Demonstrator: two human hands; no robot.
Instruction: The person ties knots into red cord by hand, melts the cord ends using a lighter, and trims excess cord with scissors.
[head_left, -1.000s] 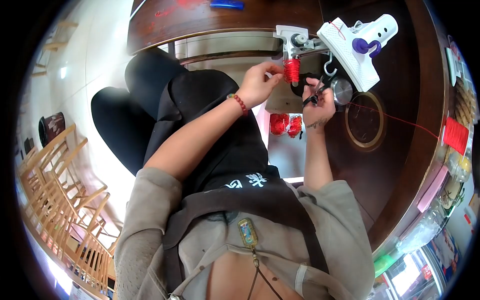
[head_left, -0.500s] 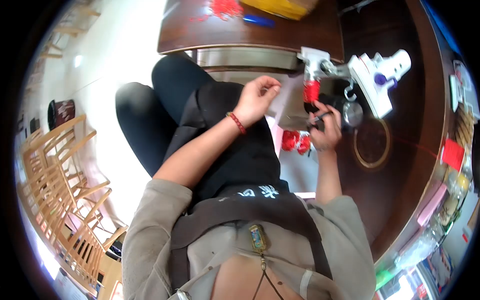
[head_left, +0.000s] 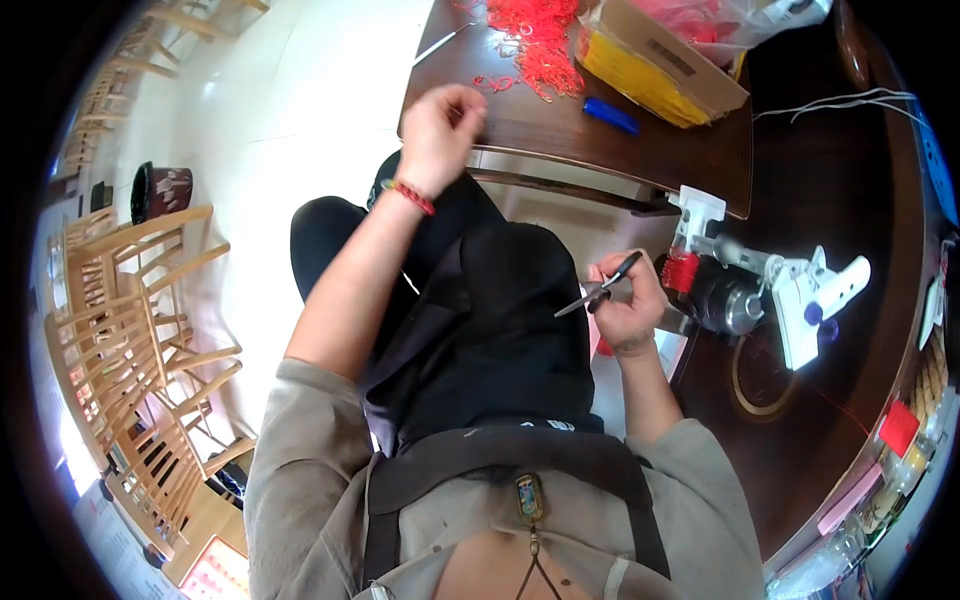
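Wooden tabletop holds red cords near the curled left hand, contents unclear; the right hand grips scissors.

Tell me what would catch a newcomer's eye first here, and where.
Probably the tangled heap of bright red cord on the dark brown wooden table, left of a brown-and-yellow cardboard box. Next, at the right, the white plastic apparatus with red thread wound at one end. Then the black-handled metal scissors in the right hand.
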